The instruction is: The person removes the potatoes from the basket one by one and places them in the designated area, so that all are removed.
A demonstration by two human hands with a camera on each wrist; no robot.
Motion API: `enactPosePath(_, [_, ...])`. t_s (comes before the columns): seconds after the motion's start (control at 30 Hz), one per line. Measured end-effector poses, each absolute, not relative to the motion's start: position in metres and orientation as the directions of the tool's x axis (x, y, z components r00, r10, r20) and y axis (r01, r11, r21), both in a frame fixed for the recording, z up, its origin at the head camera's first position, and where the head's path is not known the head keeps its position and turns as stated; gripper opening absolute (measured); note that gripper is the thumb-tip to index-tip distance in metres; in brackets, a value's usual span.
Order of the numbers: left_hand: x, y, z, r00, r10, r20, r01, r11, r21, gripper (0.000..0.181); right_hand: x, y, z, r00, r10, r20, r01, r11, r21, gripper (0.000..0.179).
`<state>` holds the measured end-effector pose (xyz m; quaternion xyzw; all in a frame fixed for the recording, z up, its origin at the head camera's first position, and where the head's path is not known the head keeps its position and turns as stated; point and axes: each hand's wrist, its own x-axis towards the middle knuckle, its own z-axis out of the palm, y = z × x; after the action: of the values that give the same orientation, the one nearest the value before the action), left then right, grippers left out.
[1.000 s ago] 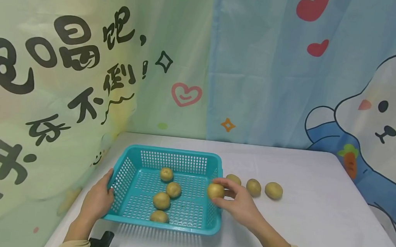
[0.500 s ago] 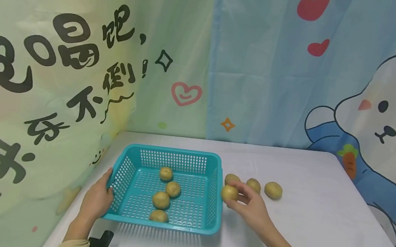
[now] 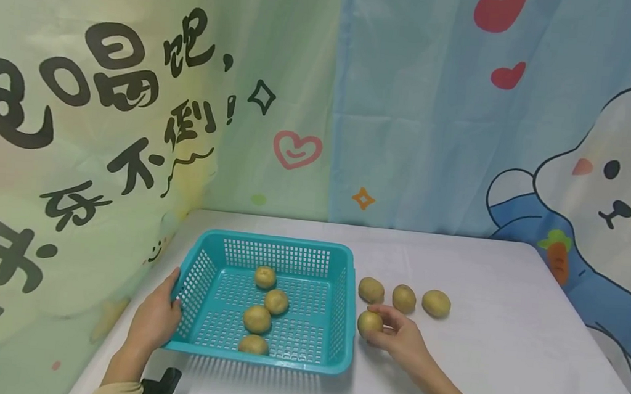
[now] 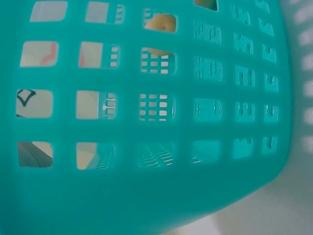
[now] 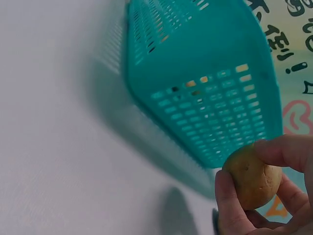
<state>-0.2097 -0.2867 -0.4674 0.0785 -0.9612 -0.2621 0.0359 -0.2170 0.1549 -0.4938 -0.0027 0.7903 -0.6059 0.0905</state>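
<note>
My left hand (image 3: 155,319) grips the left rim of a teal perforated plastic basket (image 3: 308,364); in the left wrist view the basket wall (image 4: 146,196) fills most of the frame and that hand is out of sight. Several potatoes lie inside the basket, among them one potato (image 3: 257,320) near the middle. Just outside the basket's right wall, my right hand (image 3: 405,346) pinches another potato (image 3: 370,324) between thumb and fingers. The right wrist view shows this potato (image 5: 252,177) above the table, with a shadow below.
Three more potatoes rest in a row right of the basket: a left one (image 3: 371,290), a middle one (image 3: 404,298) and a right one (image 3: 437,303). All stand on a white-covered table (image 3: 503,360). A printed curtain (image 3: 411,105) hangs behind.
My right hand has carried its potato from over the basket's right rim out to the right, then down toward the table. The left hand and basket have stayed put.
</note>
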Motion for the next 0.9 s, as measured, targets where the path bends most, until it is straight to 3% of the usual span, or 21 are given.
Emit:
enactPosePath(0.33, [-0.209,-0.287,-0.469,-0.984,-0.172,0.033,-0.132,0.849,0.512,0.062,-0.222,0.157,-0.513,-0.990,-0.054,-0.133,0.109,0.323,-0.940,0.052])
enactPosePath(0.6, [-0.209,-0.288,-0.468,-0.984,-0.173,0.042,-0.127,0.849,0.512,0.062,-0.226,0.158,-0.527,-0.999,-0.038,-0.038,0.013,0.505,-0.863,0.046])
enactPosePath(0.9, [-0.209,-0.287,-0.469,-0.983,-0.178,0.040,-0.133,0.849,0.511,0.061,-0.232,0.154,-0.530,-0.995,-0.084,0.052,-0.092,0.601,-0.794,0.045])
